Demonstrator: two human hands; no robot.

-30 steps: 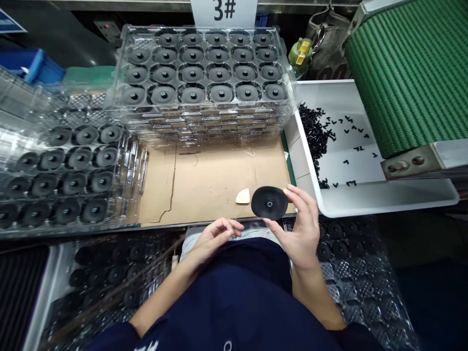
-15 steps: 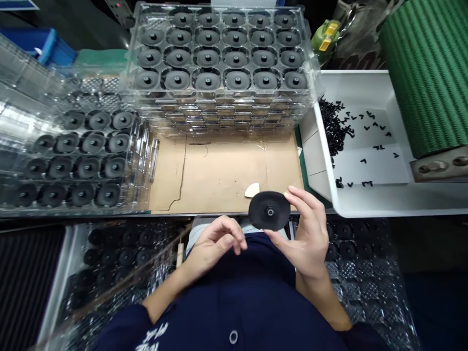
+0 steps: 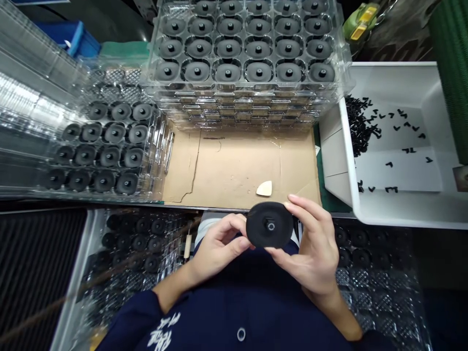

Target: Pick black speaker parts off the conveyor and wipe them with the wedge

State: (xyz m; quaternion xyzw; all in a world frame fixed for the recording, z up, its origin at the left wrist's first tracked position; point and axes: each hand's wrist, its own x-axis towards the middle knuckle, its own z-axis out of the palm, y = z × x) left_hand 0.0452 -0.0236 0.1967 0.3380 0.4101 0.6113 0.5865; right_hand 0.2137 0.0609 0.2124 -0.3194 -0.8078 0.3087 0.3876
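Head camera view looking down at a workbench: a tall stack of clear plastic trays (image 3: 252,105) loaded with black discs stands at the back, a second clear tray (image 3: 98,151) of discs lies to the left, and a white bin (image 3: 398,209) scattered with small black parts sits to the right, all around a brown cardboard sheet (image 3: 234,165). Close to the person's dark blue top, the right hand (image 3: 310,243) pinches a black round disc (image 3: 269,225) by its edge between thumb and fingertips, while the left hand (image 3: 219,246), fingers curled, touches the disc's left edge. A small cream wedge (image 3: 264,188) lies on the cardboard just beyond the disc.
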